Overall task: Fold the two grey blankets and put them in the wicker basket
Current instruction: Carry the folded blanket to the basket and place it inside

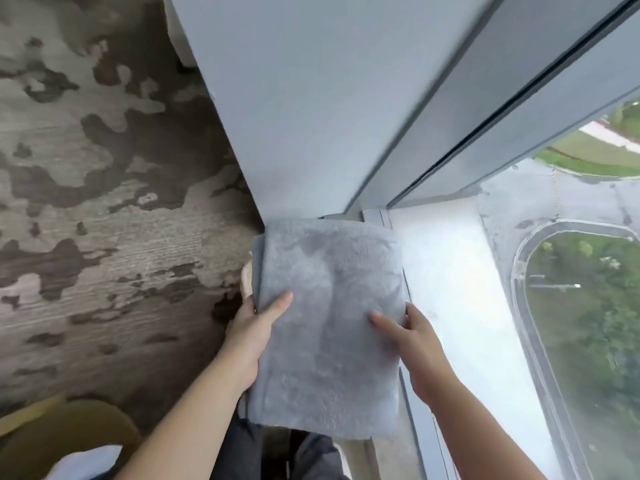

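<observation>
Folded grey blanket (329, 323) held by 2 hands low beside window sill (450, 289), over carpet (104, 237), at wall corner.
Left hand (252, 334) clamped on left edge, thumb on top. Right hand (412, 341) clamped on right edge, thumb on top.
Long axis judged run from person toward wall; far short edge pointed at corner, near short edge hung unsupported.
Risk: near end sagged open, fold undone, if grip is eased unevenly.
Risk: drop misjudged. Pale strip (247, 278) under left edge possibly wicker basket rim; cannot be told.
</observation>
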Demonstrator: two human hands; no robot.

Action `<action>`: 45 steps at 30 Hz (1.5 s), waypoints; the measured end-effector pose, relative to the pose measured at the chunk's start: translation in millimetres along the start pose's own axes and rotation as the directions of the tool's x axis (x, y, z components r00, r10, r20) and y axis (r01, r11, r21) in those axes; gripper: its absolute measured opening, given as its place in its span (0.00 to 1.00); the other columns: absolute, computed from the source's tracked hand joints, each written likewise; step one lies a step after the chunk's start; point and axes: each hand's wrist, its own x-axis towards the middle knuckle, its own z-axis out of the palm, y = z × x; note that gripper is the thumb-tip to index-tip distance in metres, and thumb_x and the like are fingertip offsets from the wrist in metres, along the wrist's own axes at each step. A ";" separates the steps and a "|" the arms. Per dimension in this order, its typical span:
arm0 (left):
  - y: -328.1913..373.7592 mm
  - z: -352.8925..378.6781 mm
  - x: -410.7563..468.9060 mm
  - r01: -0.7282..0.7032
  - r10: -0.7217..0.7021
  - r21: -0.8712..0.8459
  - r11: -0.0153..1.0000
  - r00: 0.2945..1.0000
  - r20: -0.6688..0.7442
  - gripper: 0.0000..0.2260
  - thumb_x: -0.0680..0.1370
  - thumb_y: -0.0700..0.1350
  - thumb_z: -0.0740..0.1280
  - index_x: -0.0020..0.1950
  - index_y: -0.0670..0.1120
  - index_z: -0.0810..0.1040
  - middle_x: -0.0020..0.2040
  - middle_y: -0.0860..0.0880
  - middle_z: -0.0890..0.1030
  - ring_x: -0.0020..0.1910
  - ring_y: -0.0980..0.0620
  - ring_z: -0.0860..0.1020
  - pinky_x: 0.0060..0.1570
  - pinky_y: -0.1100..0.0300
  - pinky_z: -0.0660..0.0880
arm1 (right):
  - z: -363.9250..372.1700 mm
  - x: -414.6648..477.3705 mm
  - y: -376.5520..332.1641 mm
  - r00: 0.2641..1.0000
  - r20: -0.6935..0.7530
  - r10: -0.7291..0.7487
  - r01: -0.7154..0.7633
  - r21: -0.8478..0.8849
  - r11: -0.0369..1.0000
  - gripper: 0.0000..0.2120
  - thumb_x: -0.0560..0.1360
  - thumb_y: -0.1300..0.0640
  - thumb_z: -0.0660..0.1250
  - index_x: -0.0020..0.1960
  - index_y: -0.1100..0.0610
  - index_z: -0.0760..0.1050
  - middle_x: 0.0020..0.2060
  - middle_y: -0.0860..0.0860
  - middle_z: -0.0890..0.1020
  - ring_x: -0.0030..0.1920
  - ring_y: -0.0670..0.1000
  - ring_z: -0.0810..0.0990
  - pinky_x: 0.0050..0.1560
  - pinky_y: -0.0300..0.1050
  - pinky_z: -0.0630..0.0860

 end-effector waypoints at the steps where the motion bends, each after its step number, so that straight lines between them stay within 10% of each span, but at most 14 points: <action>1: -20.7 -3.3 14.7 0.016 -0.017 -0.031 0.999 0.999 -0.036 0.31 0.59 0.59 0.78 0.60 0.52 0.78 0.52 0.47 0.85 0.50 0.45 0.83 0.52 0.43 0.78 | 2.7 19.6 16.3 0.999 0.030 0.017 -0.016 -0.024 1.000 0.23 0.63 0.51 0.78 0.55 0.53 0.77 0.48 0.49 0.85 0.49 0.51 0.84 0.50 0.50 0.81; 8: -152.2 -16.3 145.2 0.104 -0.126 -0.103 0.989 0.961 -0.245 0.24 0.70 0.59 0.73 0.63 0.51 0.75 0.55 0.48 0.82 0.53 0.45 0.81 0.56 0.44 0.76 | 29.7 160.4 136.1 0.987 0.111 0.112 -0.097 -0.134 0.986 0.25 0.63 0.54 0.80 0.57 0.51 0.74 0.49 0.47 0.84 0.46 0.48 0.85 0.43 0.44 0.82; 17: -237.1 -14.4 276.1 0.024 -0.049 -0.078 0.997 0.937 -0.345 0.16 0.75 0.53 0.68 0.61 0.50 0.74 0.55 0.52 0.81 0.54 0.53 0.79 0.51 0.54 0.75 | 71.3 282.5 248.6 0.997 0.047 0.062 -0.049 -0.246 0.968 0.32 0.64 0.55 0.77 0.65 0.50 0.67 0.57 0.45 0.78 0.58 0.49 0.78 0.59 0.50 0.77; 25: -281.4 -37.7 365.9 -0.092 0.038 -0.093 0.991 0.884 -0.466 0.12 0.77 0.46 0.65 0.60 0.48 0.77 0.54 0.51 0.82 0.54 0.52 0.80 0.54 0.52 0.76 | 97.2 374.9 305.6 1.000 -0.015 0.004 -0.008 -0.283 0.959 0.27 0.66 0.56 0.74 0.58 0.40 0.66 0.45 0.30 0.71 0.45 0.31 0.73 0.40 0.26 0.68; 28: -295.8 -42.5 398.5 -0.104 0.069 -0.037 0.994 0.849 -0.524 0.10 0.78 0.44 0.63 0.59 0.49 0.75 0.50 0.56 0.81 0.50 0.59 0.79 0.46 0.62 0.73 | 107.9 402.8 323.3 0.990 -0.115 -0.084 0.036 -0.372 0.928 0.21 0.65 0.57 0.70 0.53 0.40 0.70 0.47 0.37 0.77 0.49 0.41 0.78 0.43 0.34 0.75; 32: -315.9 -38.7 432.5 0.159 -0.071 0.090 0.983 0.786 -0.614 0.16 0.81 0.46 0.58 0.69 0.47 0.66 0.59 0.54 0.73 0.63 0.46 0.72 0.54 0.60 0.68 | 115.5 424.8 348.8 0.988 -0.153 -0.033 -0.062 -0.576 0.815 0.35 0.69 0.54 0.68 0.73 0.51 0.60 0.66 0.52 0.72 0.65 0.55 0.72 0.66 0.52 0.71; 35: -322.5 -39.4 437.6 0.335 -0.100 0.235 0.912 0.739 -0.667 0.22 0.83 0.45 0.55 0.74 0.39 0.58 0.72 0.39 0.66 0.69 0.40 0.67 0.64 0.52 0.65 | 110.8 425.2 355.7 0.991 -0.132 -0.021 -0.079 -0.702 0.707 0.40 0.70 0.49 0.68 0.76 0.53 0.52 0.70 0.56 0.68 0.69 0.57 0.68 0.69 0.52 0.67; 39: -307.4 -33.7 420.5 0.192 0.284 0.575 0.795 0.720 -0.633 0.22 0.78 0.40 0.61 0.72 0.42 0.63 0.69 0.39 0.68 0.64 0.39 0.71 0.59 0.50 0.68 | 116.9 405.2 348.9 0.954 -0.072 -0.292 0.071 -0.890 0.451 0.37 0.74 0.49 0.65 0.77 0.59 0.52 0.72 0.60 0.61 0.70 0.60 0.65 0.69 0.54 0.66; 42: -294.0 -18.0 401.1 -0.012 0.631 0.866 0.500 0.690 -0.355 0.24 0.72 0.38 0.67 0.68 0.44 0.70 0.68 0.40 0.69 0.61 0.39 0.73 0.58 0.46 0.70 | 119.8 400.7 340.8 0.856 0.070 -0.513 0.249 -0.925 0.289 0.31 0.77 0.50 0.62 0.76 0.57 0.58 0.74 0.62 0.61 0.72 0.62 0.63 0.70 0.58 0.62; 45: -294.4 -11.7 408.8 -0.070 0.617 0.981 0.182 0.785 -0.059 0.26 0.75 0.44 0.66 0.73 0.49 0.66 0.75 0.41 0.61 0.70 0.42 0.66 0.70 0.43 0.59 | 121.4 416.9 338.7 0.857 0.166 -0.488 0.290 -0.938 0.189 0.28 0.80 0.48 0.53 0.78 0.52 0.51 0.77 0.57 0.53 0.76 0.59 0.54 0.74 0.55 0.49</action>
